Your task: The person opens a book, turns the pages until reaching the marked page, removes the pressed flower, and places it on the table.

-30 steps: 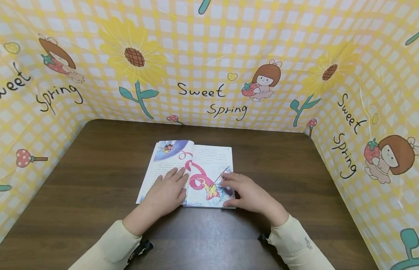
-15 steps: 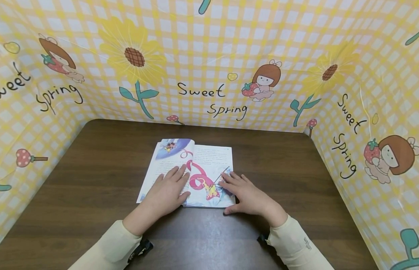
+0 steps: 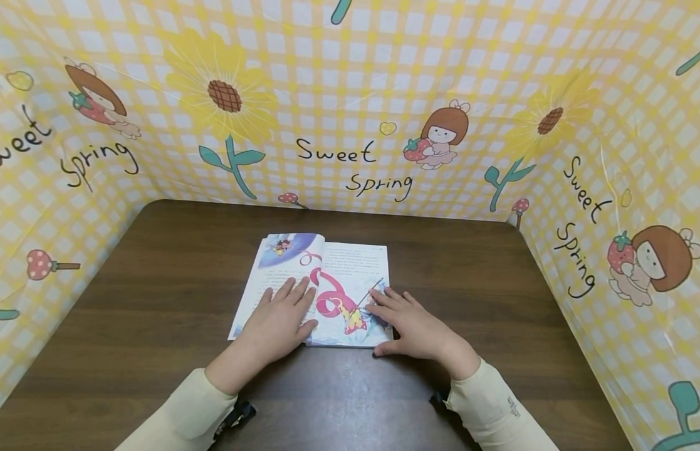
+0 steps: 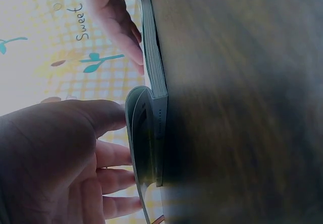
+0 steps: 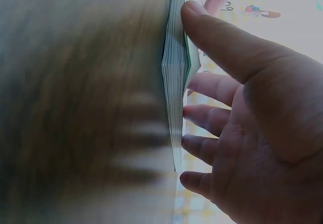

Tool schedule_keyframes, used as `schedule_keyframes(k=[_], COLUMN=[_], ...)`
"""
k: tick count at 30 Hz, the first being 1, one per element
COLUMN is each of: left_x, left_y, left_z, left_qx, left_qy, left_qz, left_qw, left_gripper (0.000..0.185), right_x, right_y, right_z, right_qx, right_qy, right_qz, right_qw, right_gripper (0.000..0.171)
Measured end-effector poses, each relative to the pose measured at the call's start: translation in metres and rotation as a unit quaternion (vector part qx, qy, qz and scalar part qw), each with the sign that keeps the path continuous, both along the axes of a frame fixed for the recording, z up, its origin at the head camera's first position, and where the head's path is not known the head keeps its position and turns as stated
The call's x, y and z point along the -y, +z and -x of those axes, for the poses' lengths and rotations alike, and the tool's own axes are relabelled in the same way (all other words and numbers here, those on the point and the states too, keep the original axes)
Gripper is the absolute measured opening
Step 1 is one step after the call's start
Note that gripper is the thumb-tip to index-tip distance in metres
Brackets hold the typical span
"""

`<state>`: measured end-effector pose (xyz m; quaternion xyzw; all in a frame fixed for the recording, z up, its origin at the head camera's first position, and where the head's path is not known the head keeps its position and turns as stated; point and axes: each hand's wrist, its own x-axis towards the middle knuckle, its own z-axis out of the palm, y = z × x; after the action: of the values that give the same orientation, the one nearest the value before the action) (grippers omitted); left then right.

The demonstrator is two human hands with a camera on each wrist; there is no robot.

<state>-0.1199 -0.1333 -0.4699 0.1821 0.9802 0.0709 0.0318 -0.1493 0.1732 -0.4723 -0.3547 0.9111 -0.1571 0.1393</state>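
An illustrated book (image 3: pixel 350 263) lies open on the table, with a pink ribbon and a butterfly-like figure printed across its pages. My left hand (image 3: pixel 279 316) rests on the left page with its fingers extended. In the left wrist view the few left-hand leaves (image 4: pixel 132 133) bow up from the cover under its fingertips. My right hand (image 3: pixel 420 329) lies over the lower right corner, its fingertips on the right page and its thumb at the near edge. The thick page block (image 5: pixel 174 67) shows beside that thumb in the right wrist view.
The dark wooden table (image 3: pixel 158 300) surrounds the book. A yellow checked cloth (image 3: pixel 350 81) printed with sunflowers and "Sweet Spring" stands up around the back and both sides. Black straps (image 3: pixel 235 418) show at the cream sleeves (image 3: pixel 186 407).
My right hand has spread its fingers, its thumb shifting down to the book's near edge. The left thumb has moved slightly right. The upper left page lifted a little and settled.
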Motion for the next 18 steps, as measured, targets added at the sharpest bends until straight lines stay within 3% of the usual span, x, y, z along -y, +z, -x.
schedule_keyframes(k=[7, 18], left_x=[0.0015, 0.0026], left_y=[-0.0025, -0.0016], left_z=[-0.0005, -0.0011], left_qx=[0.005, 0.001], left_qy=[-0.003, -0.008], left_qz=[0.002, 0.000], left_qw=[1.0000, 1.0000], left_gripper=[0.075, 0.077], right_x=[-0.0011, -0.0052], right_y=[0.0039, 0.0064], right_z=[0.0002, 0.0054], right_qx=[0.019, -0.012], right_qy=[-0.005, 0.012], right_qz=[0.010, 0.001], right_qw=[1.000, 1.000], right_gripper=[0.079, 0.060])
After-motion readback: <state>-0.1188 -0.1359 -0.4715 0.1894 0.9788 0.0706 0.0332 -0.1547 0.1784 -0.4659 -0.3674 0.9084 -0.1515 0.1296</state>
